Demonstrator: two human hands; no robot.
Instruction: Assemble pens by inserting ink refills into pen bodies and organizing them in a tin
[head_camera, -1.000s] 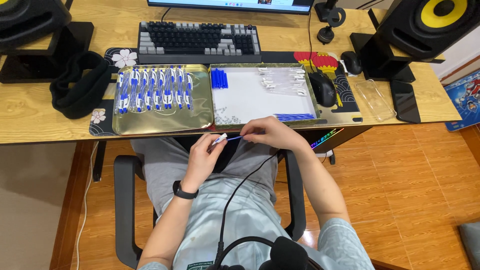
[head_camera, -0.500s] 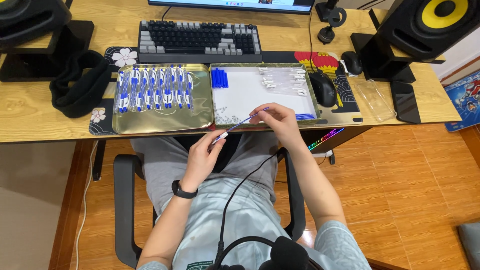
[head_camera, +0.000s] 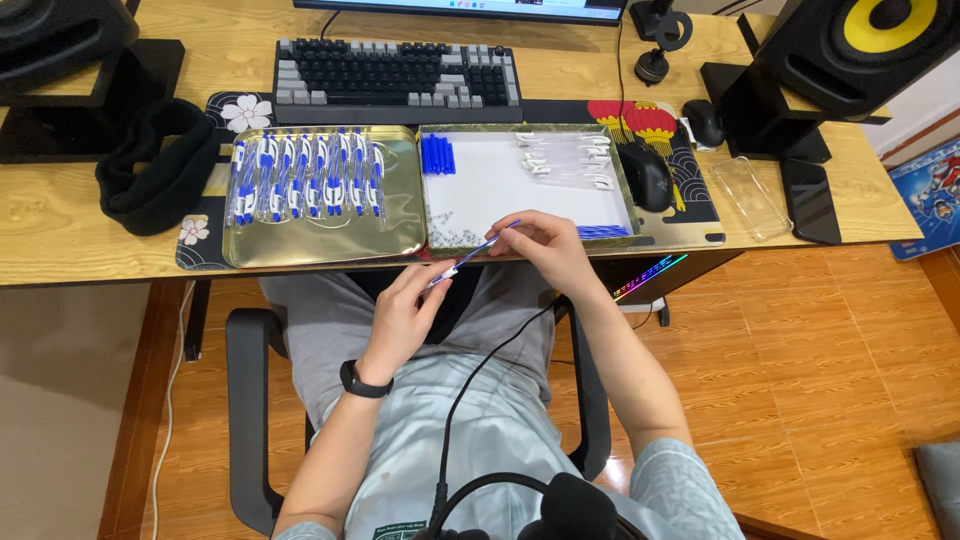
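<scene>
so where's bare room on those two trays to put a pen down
Bare room: front strip of the gold tray below the pen row, and the white tray middle between blue pieces and clear caps. Its front-left corner is crowded with springs.

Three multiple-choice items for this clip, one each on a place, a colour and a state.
1. Where do the finished pens lie?
A. In the left gold tray
B. On the keyboard
C. On the floor

2. What colour are the small caps at the top left of the right tray?
A. Red
B. Blue
C. Green

3. How is the thin pen part held?
A. Lying loose in a tray
C. By one hand only
B. Between both hands

Answers: 1 A, the pens sit in a row in the left gold tray. 2 B, the caps are blue. 3 B, the left hand grips one end and the right hand the other.
</scene>
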